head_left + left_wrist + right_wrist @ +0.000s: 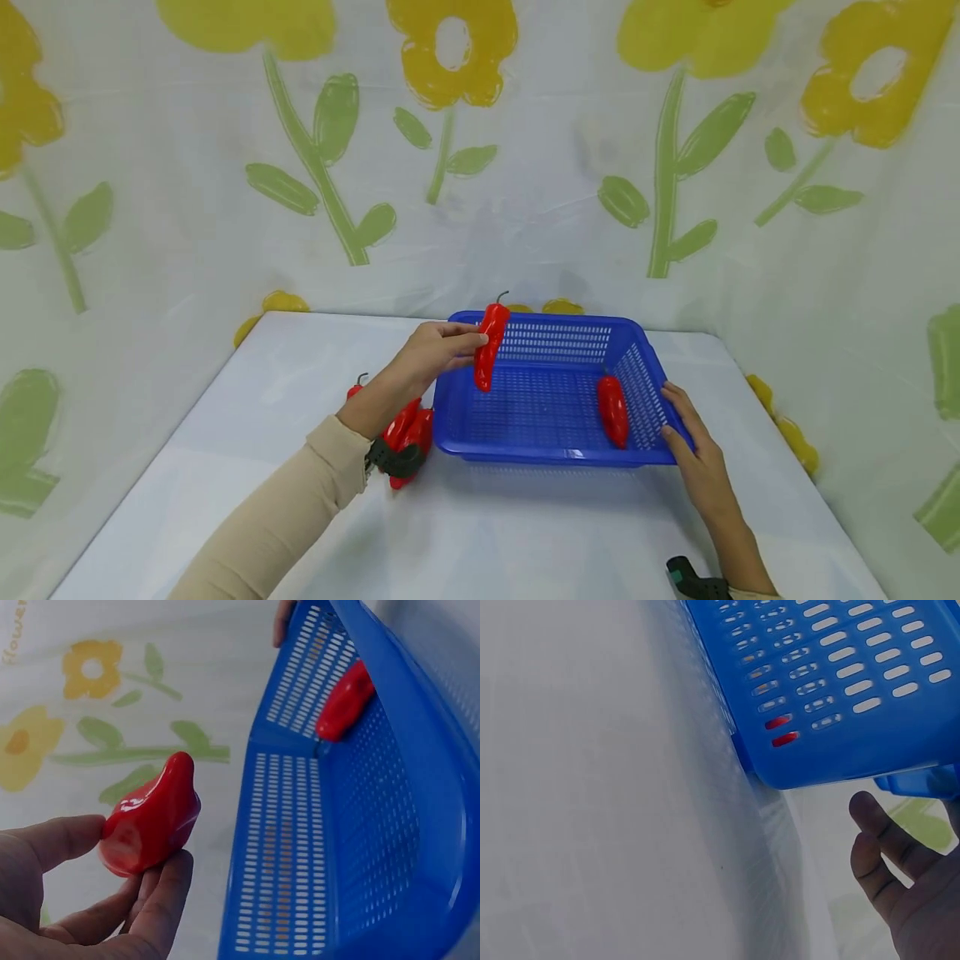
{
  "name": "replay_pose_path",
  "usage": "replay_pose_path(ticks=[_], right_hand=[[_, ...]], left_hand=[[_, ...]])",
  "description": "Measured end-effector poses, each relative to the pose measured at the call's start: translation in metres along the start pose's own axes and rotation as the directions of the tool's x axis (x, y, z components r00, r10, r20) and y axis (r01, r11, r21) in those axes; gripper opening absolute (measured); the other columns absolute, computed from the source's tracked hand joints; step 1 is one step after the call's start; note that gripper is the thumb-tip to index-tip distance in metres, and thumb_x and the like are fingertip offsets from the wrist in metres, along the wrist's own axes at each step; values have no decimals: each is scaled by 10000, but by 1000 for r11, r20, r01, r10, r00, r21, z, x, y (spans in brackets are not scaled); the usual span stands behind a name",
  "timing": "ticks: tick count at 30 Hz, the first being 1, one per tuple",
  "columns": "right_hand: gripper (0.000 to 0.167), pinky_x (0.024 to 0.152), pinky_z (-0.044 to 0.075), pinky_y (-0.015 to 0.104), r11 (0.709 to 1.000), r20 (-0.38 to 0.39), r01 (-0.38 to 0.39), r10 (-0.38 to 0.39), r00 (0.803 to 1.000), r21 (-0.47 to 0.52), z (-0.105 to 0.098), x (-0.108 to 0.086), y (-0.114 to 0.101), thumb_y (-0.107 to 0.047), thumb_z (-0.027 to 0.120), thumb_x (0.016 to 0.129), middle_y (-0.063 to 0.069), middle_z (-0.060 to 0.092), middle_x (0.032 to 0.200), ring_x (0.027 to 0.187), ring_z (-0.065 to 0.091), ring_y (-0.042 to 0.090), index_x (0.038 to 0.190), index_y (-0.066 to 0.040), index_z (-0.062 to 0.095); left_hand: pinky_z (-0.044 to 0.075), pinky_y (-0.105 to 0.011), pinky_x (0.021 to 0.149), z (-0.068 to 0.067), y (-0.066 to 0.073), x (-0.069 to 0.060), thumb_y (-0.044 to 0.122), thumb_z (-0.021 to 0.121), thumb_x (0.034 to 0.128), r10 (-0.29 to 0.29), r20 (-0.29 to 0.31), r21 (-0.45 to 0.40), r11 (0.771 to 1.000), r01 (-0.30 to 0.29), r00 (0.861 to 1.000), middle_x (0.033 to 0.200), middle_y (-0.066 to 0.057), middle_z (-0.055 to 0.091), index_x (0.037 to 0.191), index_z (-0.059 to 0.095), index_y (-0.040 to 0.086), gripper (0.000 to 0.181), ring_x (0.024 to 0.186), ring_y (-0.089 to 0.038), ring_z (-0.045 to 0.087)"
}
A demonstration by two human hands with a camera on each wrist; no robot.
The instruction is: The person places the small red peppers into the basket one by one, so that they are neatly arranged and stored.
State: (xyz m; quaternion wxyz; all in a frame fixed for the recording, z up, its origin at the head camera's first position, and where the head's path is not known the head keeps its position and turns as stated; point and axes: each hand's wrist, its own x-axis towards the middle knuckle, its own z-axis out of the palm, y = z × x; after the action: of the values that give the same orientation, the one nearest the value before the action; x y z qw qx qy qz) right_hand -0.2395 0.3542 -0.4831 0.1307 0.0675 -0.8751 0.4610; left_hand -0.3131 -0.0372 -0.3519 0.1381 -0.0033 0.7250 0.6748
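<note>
My left hand (pixel 442 350) pinches a red chili pepper (pixel 491 346) between thumb and fingers, above the left part of a blue plastic basket (pixel 555 454). The pepper stands nearly upright, stem at the top. In the left wrist view the held pepper (pixel 154 821) shows end-on, apart from the basket wall (pixel 281 855). Another red pepper (pixel 612 411) lies inside the basket near its right wall. On the basket's right rim, my right hand (pixel 697 458) holds the edge with thumb and fingers. Two of its fingertips (pixel 866 806) hang free below the rim in the right wrist view.
Several red peppers (pixel 412 429) lie on the white table (pixel 525 533) left of the basket, partly hidden behind the left forearm and its wrist band (pixel 395 458). A flower-printed curtain (pixel 525 225) hangs around the table's back and sides.
</note>
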Motion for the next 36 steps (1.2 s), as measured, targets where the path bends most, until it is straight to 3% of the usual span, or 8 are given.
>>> replay_pose_path(ticks=[4,10,17,22,29,36], right_hand=[[529,1055,234,753,1000,-6,-2,2,1000,2,1,0,-3,-268,451,1063,-13,201,1654,1502,150,377,1575,-291,320],[528,1051,240,754,1000,-7,-21,21,1000,7,3,-1,-2,-280,438,1067,-19,189,1657,1505,143,368,1579,-295,310],[525,1049,238,757,999,-9,-34,34,999,10,4,-2,-2,-295,436,1066,-17,190,1657,1504,142,363,1577,-297,316],[519,1049,247,749,1000,-18,-25,25,1000,4,2,-2,-6,-288,437,1065,-21,197,1656,1505,147,355,1572,-296,328],[517,1056,257,736,1000,-23,-8,8,1000,2,2,0,-5,-271,436,1065,-21,209,1651,1503,161,348,1572,-285,332],[516,1039,288,735,1000,-20,-9,9,1000,1,3,-1,-3,-282,438,1066,-42,215,1648,1501,176,333,1571,-299,329]], left_hand=[[534,-422,959,9,3,8,161,718,937,-14,6,-20,1000,15,1000,1267,-178,636,1323,589,-8,441,1114,-307,663],[539,-430,947,26,7,22,62,691,920,1,68,-13,1000,0,998,1241,-215,604,1296,545,-80,427,1100,-322,647],[567,-382,898,39,9,32,98,741,906,-64,99,18,998,63,993,1199,-197,653,1282,576,-69,444,1033,-294,689],[585,-353,849,50,11,38,108,764,891,-83,122,68,995,75,989,1151,-188,691,1244,628,-62,414,987,-285,716],[584,-388,858,69,4,48,48,769,873,-114,160,65,992,104,981,1078,-184,700,1162,649,-83,339,947,-294,718],[523,-472,959,87,-8,55,-5,772,847,-167,207,56,986,159,964,974,-195,715,1056,673,-120,258,918,-323,723]])
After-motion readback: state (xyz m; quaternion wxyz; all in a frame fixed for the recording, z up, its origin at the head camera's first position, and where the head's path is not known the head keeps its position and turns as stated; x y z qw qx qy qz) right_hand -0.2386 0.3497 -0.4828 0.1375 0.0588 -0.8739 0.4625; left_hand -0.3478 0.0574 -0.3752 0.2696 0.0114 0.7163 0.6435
